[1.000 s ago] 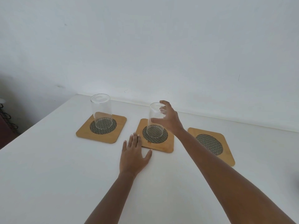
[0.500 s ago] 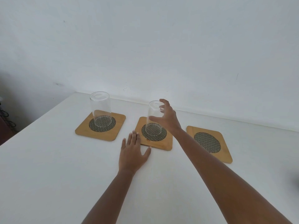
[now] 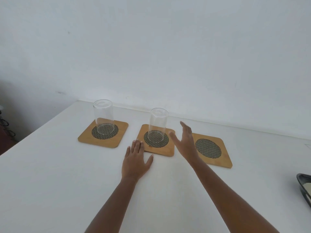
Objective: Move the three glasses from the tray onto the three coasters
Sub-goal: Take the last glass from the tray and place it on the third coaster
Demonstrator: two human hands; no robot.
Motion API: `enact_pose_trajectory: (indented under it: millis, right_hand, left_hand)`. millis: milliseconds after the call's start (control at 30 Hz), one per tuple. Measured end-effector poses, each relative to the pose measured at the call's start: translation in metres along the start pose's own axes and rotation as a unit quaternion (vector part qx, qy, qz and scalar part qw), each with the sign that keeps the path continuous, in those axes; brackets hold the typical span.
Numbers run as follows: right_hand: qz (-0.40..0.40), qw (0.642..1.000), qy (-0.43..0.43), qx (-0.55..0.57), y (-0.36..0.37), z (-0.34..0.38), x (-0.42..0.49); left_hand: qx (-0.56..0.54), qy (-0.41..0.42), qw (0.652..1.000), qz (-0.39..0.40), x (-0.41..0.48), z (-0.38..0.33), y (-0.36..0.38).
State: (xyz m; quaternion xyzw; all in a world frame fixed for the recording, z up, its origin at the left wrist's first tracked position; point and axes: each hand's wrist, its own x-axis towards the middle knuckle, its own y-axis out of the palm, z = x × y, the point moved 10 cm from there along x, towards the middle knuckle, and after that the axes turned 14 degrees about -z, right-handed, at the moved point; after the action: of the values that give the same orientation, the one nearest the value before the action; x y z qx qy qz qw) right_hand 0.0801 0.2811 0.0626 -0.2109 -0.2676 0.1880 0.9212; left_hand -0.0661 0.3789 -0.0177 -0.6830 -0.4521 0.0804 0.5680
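Glasses first: we've got two of them standing upside down on coasters, and the third isn't anywhere in view. Using the middle coaster (image 3: 155, 142) as our landmark, the middle glass (image 3: 157, 127) sits right on its woven round centre, upright, with nothing touching it. Off to the left of that coaster is the left coaster (image 3: 103, 133), and the left glass (image 3: 103, 117) stands on its mesh circle the same way. To the right of the middle coaster, the right coaster (image 3: 211, 151) is bare, just wood and mesh showing.

Our right hand (image 3: 185, 142) hovers just right of the middle coaster, fingers spread and loose, palm turned toward the glass, clearly apart from it and holding nothing. It partly covers the left edge of the right coaster. Our left hand (image 3: 136, 158) lies flat, palm down, on the white table (image 3: 50, 182) at the near left corner of the middle coaster, fingers together, fingertips touching that coaster's edge, empty too.

Way off to the right of the middle coaster and nearer to us, a dark tray (image 3: 305, 187) pokes in at the frame edge; only its corner shows, so we can't tell what's on it.
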Motion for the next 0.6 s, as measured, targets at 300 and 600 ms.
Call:
enact_pose_trajectory:
  millis: [300, 600]
  right_hand:
    - [0.032, 0.971, -0.088, -0.218, -0.056, -0.061, -0.081]
    - [0.091, 0.953, -0.071, -0.28, -0.091, -0.094, -0.124]
  left_hand:
    - [0.028, 0.007, 0.999, 0.031, -0.041, -0.034, -0.001]
    - [0.039, 0.019, 0.997, 0.068, -0.091, -0.105, 0.011]
